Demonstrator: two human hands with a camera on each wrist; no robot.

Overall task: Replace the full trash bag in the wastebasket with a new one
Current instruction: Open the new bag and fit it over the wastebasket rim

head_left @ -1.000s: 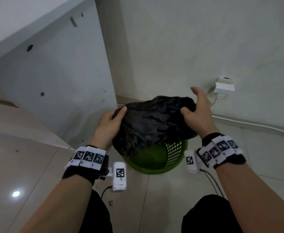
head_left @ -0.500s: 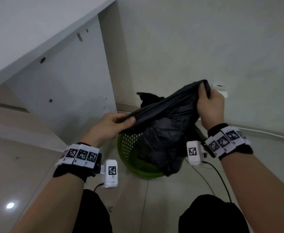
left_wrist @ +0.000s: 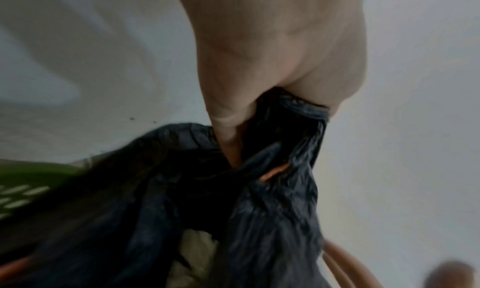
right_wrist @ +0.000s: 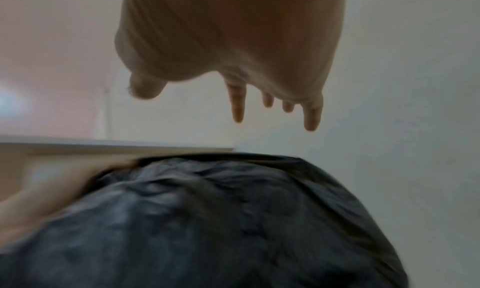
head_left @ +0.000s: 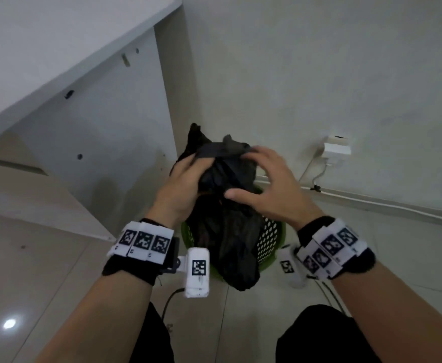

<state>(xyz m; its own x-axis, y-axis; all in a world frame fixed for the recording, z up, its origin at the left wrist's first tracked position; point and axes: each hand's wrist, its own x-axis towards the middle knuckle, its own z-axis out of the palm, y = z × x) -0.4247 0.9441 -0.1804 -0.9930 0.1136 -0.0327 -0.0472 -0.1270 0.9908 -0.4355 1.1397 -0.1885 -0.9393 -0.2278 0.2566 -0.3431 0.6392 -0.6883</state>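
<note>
A full black trash bag point(head_left: 227, 226) hangs lifted above the green perforated wastebasket point(head_left: 269, 239) on the floor. My left hand point(head_left: 183, 184) grips the bunched top of the bag; in the left wrist view the left hand point(left_wrist: 259, 87) has its fingers curled into the gathered black plastic point(left_wrist: 272, 190). My right hand point(head_left: 264, 189) hovers over the bag's right side with fingers spread and straight. In the right wrist view the right hand point(right_wrist: 259, 99) is open and clear of the bag point(right_wrist: 221, 220) below it.
A white cabinet panel point(head_left: 104, 132) stands close on the left, the wall just behind the basket. A white plug box point(head_left: 336, 148) with a cable sits on the wall at right. Cables trail on the floor tiles near my knees point(head_left: 319, 334).
The bag's mouth, stretched between both hands half a second ago, is now bunched in my left hand. My right hand has let go and opened above the bag.
</note>
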